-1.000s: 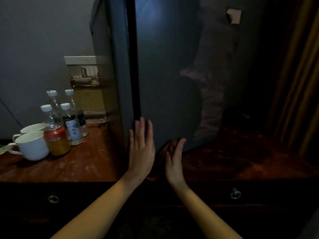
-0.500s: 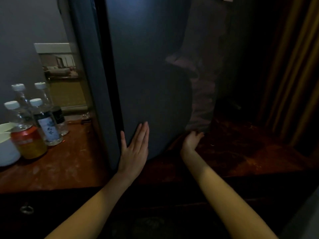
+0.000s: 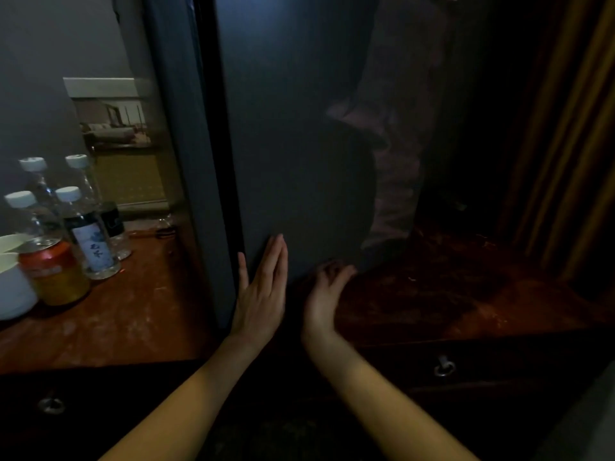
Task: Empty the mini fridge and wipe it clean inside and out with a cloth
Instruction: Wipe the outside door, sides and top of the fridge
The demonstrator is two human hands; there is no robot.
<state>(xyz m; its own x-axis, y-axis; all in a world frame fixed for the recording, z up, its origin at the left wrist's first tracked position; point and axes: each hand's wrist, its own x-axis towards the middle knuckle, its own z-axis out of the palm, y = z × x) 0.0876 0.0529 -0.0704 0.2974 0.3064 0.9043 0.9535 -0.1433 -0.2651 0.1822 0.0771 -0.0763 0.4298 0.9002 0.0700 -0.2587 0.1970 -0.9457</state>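
Fingers of R hand murky, fridge corner.

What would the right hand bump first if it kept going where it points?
Probably the fridge door, near its bottom edge; the right hand looks almost there, but darkness hides any touching.
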